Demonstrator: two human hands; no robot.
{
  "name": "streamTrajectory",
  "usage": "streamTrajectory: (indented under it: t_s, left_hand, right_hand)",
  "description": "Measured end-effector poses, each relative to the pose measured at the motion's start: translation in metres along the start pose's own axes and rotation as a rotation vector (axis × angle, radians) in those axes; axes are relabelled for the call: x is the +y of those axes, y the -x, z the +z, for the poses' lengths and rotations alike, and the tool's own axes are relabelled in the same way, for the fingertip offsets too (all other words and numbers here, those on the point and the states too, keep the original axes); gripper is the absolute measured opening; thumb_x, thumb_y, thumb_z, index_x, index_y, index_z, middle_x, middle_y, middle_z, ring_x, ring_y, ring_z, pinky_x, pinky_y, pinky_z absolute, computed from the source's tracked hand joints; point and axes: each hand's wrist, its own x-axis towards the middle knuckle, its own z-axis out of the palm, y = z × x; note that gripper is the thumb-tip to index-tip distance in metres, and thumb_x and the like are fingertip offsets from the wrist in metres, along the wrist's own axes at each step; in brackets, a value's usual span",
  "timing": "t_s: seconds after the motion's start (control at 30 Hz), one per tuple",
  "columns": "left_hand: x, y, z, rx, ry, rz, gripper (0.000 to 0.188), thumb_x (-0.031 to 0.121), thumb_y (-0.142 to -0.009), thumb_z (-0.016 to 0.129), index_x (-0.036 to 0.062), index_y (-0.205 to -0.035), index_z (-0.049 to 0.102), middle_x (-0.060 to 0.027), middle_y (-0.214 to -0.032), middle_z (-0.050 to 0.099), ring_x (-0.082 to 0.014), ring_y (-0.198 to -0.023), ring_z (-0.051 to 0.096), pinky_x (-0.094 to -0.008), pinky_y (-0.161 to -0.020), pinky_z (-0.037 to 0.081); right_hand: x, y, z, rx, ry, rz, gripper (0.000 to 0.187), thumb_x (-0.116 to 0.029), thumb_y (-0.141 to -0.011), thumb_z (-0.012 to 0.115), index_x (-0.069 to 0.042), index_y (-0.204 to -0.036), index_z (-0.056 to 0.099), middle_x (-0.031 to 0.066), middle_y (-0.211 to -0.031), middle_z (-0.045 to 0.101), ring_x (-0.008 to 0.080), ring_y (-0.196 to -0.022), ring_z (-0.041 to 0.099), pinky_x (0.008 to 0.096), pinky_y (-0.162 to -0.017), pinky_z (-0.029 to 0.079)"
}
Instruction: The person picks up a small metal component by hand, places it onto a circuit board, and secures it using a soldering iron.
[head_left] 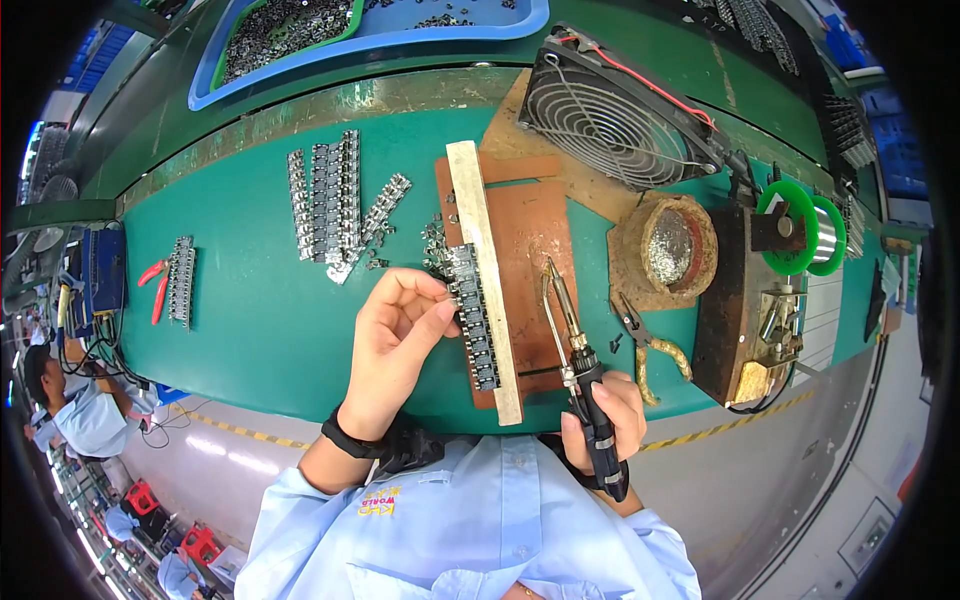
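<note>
My right hand (622, 412) is wrapped round the black handle of a soldering iron (600, 435), which has a thin metal feed tube beside its tip. The tip points away from me, over a brown board (535, 320). Along the board runs a pale bar (490, 270), with a row of black components with metal pins (480, 345) against its left side. At that row's left edge, the thumb and forefinger of my left hand (392, 335) are pinched together; whatever is between them is too small to make out. Loose small metal parts (434, 245) lie just beyond.
Component strips (335, 200) lie left on the green mat, with red-handled pliers (153, 290) farther left. To the right are a fan (620, 115), a round solder pot (670, 248), pliers (640, 335) and green-flanged solder spools (790, 228). A blue tray (400, 40) stands at the back.
</note>
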Motion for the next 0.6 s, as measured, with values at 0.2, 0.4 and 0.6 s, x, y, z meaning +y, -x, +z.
streamTrajectory:
  t_s: [0.2,0.4,0.6]
  left_hand:
    - [0.0007,-0.0013,-0.0035,-0.021,0.011,-0.049,0.011,0.002,-0.085,0.055,0.0026,-0.093,0.049,-0.0015,-0.084,0.056,-0.0076,-0.074,0.054,-0.0199,-0.069,0.044]
    - [-0.0001,-0.0004,-0.0024,-0.022,0.001,-0.049,0.010,0.003,-0.085,0.056,0.0026,-0.093,0.049,-0.0018,-0.083,0.055,-0.0087,-0.073,0.054,-0.0206,-0.068,0.043]
    - [0.0016,0.0014,0.0025,0.017,-0.025,-0.012,0.011,0.004,-0.084,0.056,0.0028,-0.092,0.049,-0.0026,-0.083,0.054,-0.0107,-0.071,0.054,-0.0219,-0.067,0.042]
  right_hand:
    - [-0.0004,-0.0003,-0.0009,-0.008,-0.004,0.006,0.043,-0.007,-0.066,0.071,-0.003,-0.105,0.054,0.0138,-0.081,0.055,0.0268,-0.065,0.052,0.0341,-0.056,0.045]
    - [0.0002,0.0007,-0.0012,-0.007,-0.002,0.005,0.044,-0.006,-0.065,0.072,-0.003,-0.105,0.054,0.0138,-0.082,0.055,0.0270,-0.065,0.052,0.0342,-0.057,0.045]
    - [-0.0004,0.0010,-0.0020,-0.009,-0.001,0.012,0.044,-0.006,-0.064,0.072,-0.003,-0.105,0.054,0.0139,-0.082,0.056,0.0271,-0.065,0.052,0.0343,-0.057,0.046]
